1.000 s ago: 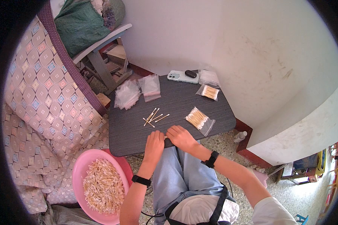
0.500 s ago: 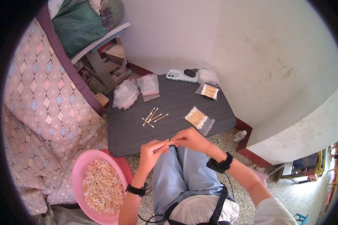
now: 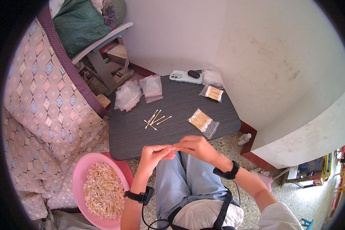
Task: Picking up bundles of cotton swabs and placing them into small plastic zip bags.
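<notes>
Just off the near edge of the dark table, above my lap, my two hands meet. The fingertips of my left hand and my right hand pinch cotton swabs between them; only a short yellowish bit shows, and how many there are I cannot tell. Several loose cotton swabs lie crossed on the table beyond my left hand. Beyond my right hand lies a clear bag filled with cotton swabs, and farther back is a second filled bag.
Left of my legs, a pink basin holds a heap of swabs. Two piles of clear zip bags, a loose pile and a neater one, lie at the far left. A phone with a black oval object sits by the wall.
Both hands have turned slightly, and the right hand has dropped a little toward my lap, its fingers now straighter over the swabs. Things on the table stay put.
</notes>
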### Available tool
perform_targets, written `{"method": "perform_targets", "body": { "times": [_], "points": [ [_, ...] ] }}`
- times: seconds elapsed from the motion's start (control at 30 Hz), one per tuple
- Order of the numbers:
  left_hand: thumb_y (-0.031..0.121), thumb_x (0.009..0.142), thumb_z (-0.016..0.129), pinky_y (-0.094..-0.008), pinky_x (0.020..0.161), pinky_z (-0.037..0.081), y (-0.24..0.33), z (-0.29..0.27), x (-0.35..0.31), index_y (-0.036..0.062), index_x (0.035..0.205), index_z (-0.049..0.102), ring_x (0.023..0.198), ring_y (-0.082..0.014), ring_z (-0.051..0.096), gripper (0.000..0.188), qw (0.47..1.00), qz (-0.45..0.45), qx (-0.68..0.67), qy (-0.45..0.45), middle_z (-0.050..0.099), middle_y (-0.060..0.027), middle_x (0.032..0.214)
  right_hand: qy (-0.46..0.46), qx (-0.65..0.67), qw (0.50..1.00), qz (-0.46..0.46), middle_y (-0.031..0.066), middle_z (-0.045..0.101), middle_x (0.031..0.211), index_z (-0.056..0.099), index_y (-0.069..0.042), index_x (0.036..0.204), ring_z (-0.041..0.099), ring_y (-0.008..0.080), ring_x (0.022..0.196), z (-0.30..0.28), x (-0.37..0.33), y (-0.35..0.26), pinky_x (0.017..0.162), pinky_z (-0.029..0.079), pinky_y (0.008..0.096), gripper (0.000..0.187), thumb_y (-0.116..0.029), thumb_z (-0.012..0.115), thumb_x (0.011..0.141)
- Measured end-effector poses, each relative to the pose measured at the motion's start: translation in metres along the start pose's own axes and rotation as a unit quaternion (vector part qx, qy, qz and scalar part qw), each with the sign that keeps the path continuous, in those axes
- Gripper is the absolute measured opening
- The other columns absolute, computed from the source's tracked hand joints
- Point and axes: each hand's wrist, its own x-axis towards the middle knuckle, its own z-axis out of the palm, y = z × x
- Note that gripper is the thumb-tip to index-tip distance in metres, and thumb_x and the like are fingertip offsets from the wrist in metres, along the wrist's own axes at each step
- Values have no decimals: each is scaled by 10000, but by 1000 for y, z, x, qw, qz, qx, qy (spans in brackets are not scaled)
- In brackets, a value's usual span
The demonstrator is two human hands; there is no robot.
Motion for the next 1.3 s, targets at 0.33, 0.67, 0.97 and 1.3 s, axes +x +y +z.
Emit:
{"method": "perform_targets", "body": {
  "times": [0.33,0.67,0.97,1.3],
  "points": [
    [75,881,644,-266,634,566,4,18,-10,-60,1001,687,696,-184,686,186,974,139,180,-21,682,-119,787,0,51,993,105,95,694,835,727,-41,940,654,208,719,-12,-11,-14,619,507,317,155,-106,705,801],
    [56,889,627,-249,603,537,-18,38,10,-49,985,696,688,-167,685,158,983,116,130,-58,684,-116,796,30,-125,992,15,98,670,860,672,-16,912,635,269,766,-26,-38,-15,675,518,356,159,-61,682,760],
    [82,851,673,-252,617,530,-38,90,59,-20,1059,670,707,-154,678,232,954,204,209,-64,677,-107,835,131,-188,965,124,124,676,809,687,-4,877,638,279,695,-67,-89,9,617,499,353,105,-71,686,796],
    [161,725,747,-381,640,480,-55,132,86,56,785,646,750,-257,584,158,782,350,507,93,565,-70,773,193,-234,908,288,157,659,790,687,-5,879,626,325,703,-61,-100,23,624,490,386,121,-114,652,841]
  ]
}}
